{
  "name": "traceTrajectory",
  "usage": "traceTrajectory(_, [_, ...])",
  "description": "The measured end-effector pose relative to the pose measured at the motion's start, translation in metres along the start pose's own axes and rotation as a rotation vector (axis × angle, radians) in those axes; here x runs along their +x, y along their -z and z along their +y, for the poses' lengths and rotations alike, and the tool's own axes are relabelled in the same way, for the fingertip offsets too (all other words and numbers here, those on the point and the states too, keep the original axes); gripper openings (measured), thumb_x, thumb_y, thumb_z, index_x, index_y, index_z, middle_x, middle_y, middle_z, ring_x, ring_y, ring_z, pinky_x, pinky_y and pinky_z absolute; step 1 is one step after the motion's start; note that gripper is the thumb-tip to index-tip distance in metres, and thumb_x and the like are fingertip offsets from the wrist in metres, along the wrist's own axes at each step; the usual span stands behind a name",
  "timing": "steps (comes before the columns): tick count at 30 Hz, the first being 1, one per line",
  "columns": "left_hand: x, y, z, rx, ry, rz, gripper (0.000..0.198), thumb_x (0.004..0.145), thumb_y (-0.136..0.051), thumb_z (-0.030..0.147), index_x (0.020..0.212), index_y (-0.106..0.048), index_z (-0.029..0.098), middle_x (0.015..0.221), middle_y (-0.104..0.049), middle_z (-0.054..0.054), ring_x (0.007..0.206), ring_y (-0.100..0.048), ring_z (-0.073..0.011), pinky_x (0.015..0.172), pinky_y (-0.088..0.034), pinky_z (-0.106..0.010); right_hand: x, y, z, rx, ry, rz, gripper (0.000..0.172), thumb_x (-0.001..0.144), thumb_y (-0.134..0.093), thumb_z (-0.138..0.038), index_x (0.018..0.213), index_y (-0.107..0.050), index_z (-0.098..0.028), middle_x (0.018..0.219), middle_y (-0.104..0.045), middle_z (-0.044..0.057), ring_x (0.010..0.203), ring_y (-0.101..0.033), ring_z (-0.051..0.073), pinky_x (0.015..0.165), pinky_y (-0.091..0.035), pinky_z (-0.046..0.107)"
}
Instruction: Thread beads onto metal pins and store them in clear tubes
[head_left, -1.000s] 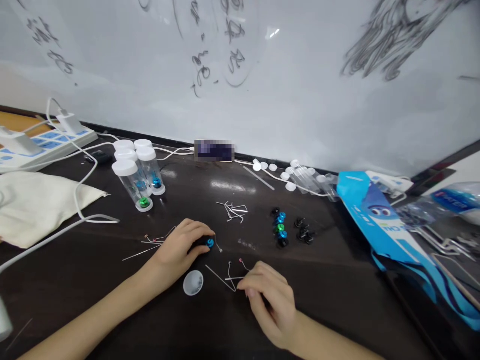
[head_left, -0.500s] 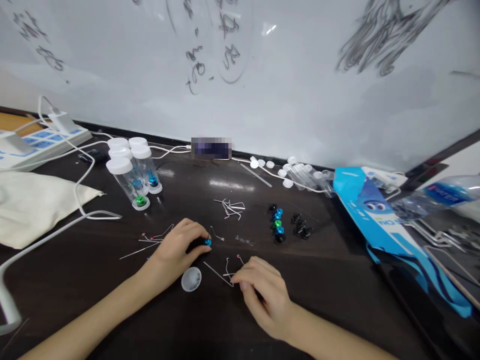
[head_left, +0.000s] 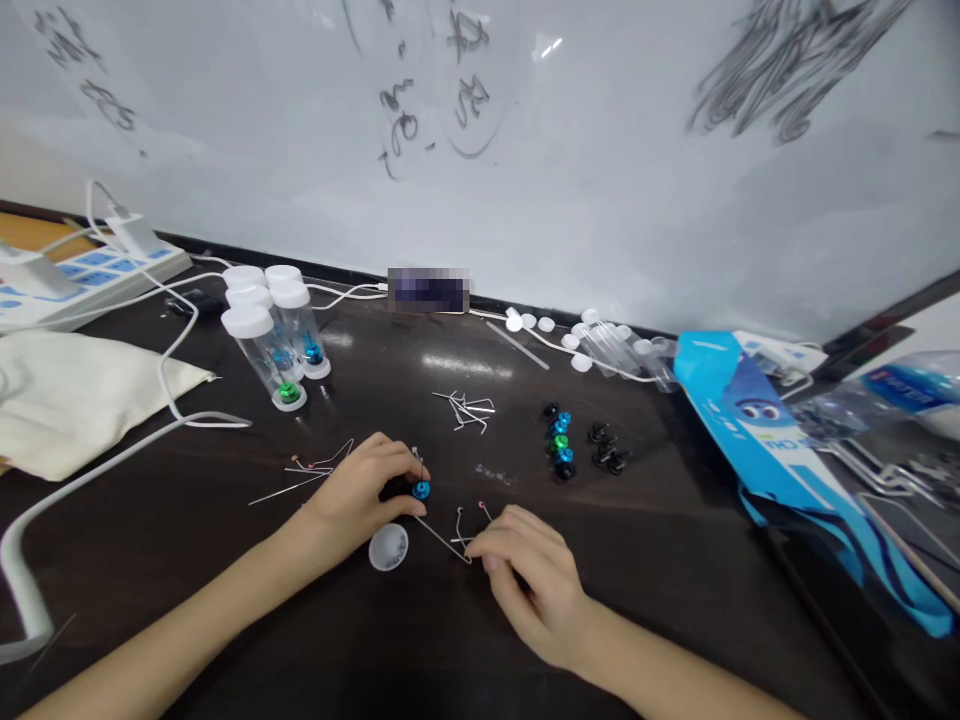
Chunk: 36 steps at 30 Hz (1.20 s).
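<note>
My left hand (head_left: 367, 485) is closed, with thumb and fingertips around a small shiny blue round piece (head_left: 421, 490). A thin wire (head_left: 418, 462) shows just above that piece; whether the two are joined I cannot make out. In my right hand (head_left: 532, 585), thumb and forefinger pinch the bent end of a thin metal rod (head_left: 442, 539). The rod's far tip comes close to my left thumb. Two small wires with round heads, one of them pink (head_left: 481, 506), lie by my right fingertips. Below my left hand sits a shallow white cap (head_left: 388, 547) holding tiny dark bits.
Clear tubes with white lids (head_left: 259, 345) stand at left, near a power strip (head_left: 97, 265) and cloth bag (head_left: 90, 400). Further back lie bent metal pins (head_left: 466, 410), blue and green pieces (head_left: 561, 440), black parts (head_left: 606, 450) and loose tubes (head_left: 622, 350). A blue package (head_left: 742, 410) lies right.
The blue piece has turned in my left fingers and shows more of its round face. The rod's tip is nearer my left thumb. The whole view has shifted slightly.
</note>
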<state>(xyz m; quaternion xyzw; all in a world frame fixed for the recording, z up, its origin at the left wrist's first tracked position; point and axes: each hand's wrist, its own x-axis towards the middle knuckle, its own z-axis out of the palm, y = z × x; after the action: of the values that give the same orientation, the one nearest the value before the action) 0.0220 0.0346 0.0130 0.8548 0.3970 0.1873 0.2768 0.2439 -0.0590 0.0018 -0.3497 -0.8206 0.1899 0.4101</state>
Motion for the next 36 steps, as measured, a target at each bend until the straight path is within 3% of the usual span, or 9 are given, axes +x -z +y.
traceTrajectory(3, [-0.003, 0.014, 0.002, -0.018, 0.021, -0.026, 0.021, 0.075, -0.076, 0.019, 0.095, -0.07, 0.021, 0.095, -0.072, -0.002, 0.094, -0.059, -0.0219, 0.085, -0.048, -0.033, -0.001, 0.0, -0.001, -0.014, -0.033, 0.032, 0.024, 0.088, -0.044, -0.001, 0.102, -0.057, -0.017, 0.076, -0.058, 0.003, 0.068, -0.05, 0.016, 0.066, -0.043, 0.031])
traceTrajectory(6, [-0.008, 0.03, -0.003, -0.025, 0.028, -0.067, 0.015, 0.084, -0.066, 0.022, 0.098, -0.07, 0.023, 0.098, -0.071, -0.002, 0.096, -0.061, -0.021, 0.086, -0.048, -0.033, 0.001, 0.0, -0.004, -0.105, -0.082, -0.012, 0.02, 0.091, -0.046, -0.006, 0.105, -0.056, -0.016, 0.077, -0.058, 0.003, 0.07, -0.051, 0.017, 0.069, -0.044, 0.033])
traceTrajectory(11, [-0.015, 0.049, -0.02, 0.039, 0.093, 0.072, 0.018, 0.09, -0.054, 0.029, 0.098, -0.069, 0.022, 0.097, -0.07, -0.003, 0.092, -0.063, -0.0222, 0.084, -0.048, -0.035, 0.005, -0.007, -0.007, -0.403, -0.103, -0.221, 0.015, 0.092, -0.057, -0.022, 0.104, -0.06, -0.014, 0.094, -0.06, 0.01, 0.082, -0.053, 0.023, 0.073, -0.047, 0.038])
traceTrajectory(14, [-0.019, 0.055, -0.03, 0.074, 0.103, 0.115, 0.019, 0.09, -0.053, 0.031, 0.097, -0.068, 0.021, 0.096, -0.07, -0.004, 0.091, -0.063, -0.0227, 0.083, -0.048, -0.037, 0.004, -0.013, -0.003, -0.539, -0.065, -0.263, 0.016, 0.091, -0.059, -0.023, 0.103, -0.061, -0.013, 0.096, -0.06, 0.01, 0.083, -0.054, 0.024, 0.072, -0.047, 0.038])
traceTrajectory(17, [-0.022, 0.057, -0.04, 0.132, 0.106, 0.13, 0.021, 0.091, -0.051, 0.03, 0.099, -0.067, 0.02, 0.097, -0.069, -0.005, 0.092, -0.062, -0.0235, 0.084, -0.048, -0.038, 0.0, -0.018, 0.001, -0.672, 0.01, -0.248, 0.015, 0.094, -0.05, -0.016, 0.1, -0.063, -0.012, 0.093, -0.062, 0.01, 0.08, -0.054, 0.023, 0.07, -0.045, 0.036])
traceTrajectory(23, [-0.023, 0.05, -0.054, 0.291, 0.068, 0.08, 0.023, 0.092, -0.044, 0.023, 0.093, -0.066, 0.017, 0.094, -0.068, -0.009, 0.09, -0.06, -0.0258, 0.085, -0.047, -0.042, -0.01, -0.02, -0.006, -0.902, 0.128, -0.3, 0.037, 0.089, -0.034, -0.001, 0.114, -0.06, -0.006, 0.107, -0.064, 0.016, 0.088, -0.054, 0.027, 0.08, -0.039, 0.041])
traceTrajectory(27, [-0.023, 0.049, -0.055, 0.306, 0.059, 0.093, 0.026, 0.092, -0.039, 0.021, 0.089, -0.065, 0.019, 0.091, -0.067, -0.008, 0.088, -0.06, -0.0256, 0.083, -0.047, -0.042, -0.006, -0.015, -0.013, -0.866, 0.183, -0.406, 0.035, 0.089, -0.039, -0.005, 0.118, -0.058, -0.007, 0.116, -0.062, 0.014, 0.095, -0.053, 0.026, 0.086, -0.037, 0.039])
traceTrajectory(31, [-0.024, 0.049, -0.058, 0.299, 0.059, 0.104, 0.02, 0.089, -0.047, 0.029, 0.083, -0.064, 0.021, 0.087, -0.067, -0.007, 0.086, -0.06, -0.0281, 0.081, -0.047, -0.043, -0.004, -0.014, -0.016, -0.841, 0.206, -0.45, 0.029, 0.09, -0.042, -0.009, 0.114, -0.059, -0.006, 0.112, -0.063, 0.013, 0.087, -0.054, 0.024, 0.084, -0.039, 0.037])
traceTrajectory(36, [-0.023, 0.041, -0.064, 0.268, 0.058, 0.131, 0.017, 0.085, -0.053, 0.036, 0.079, -0.063, 0.025, 0.082, -0.067, -0.006, 0.082, -0.06, -0.0297, 0.076, -0.047, -0.042, -0.006, -0.016, -0.013, -0.811, 0.236, -0.384, 0.027, 0.092, -0.04, -0.009, 0.11, -0.06, -0.006, 0.106, -0.065, 0.014, 0.085, -0.057, 0.023, 0.082, -0.042, 0.036])
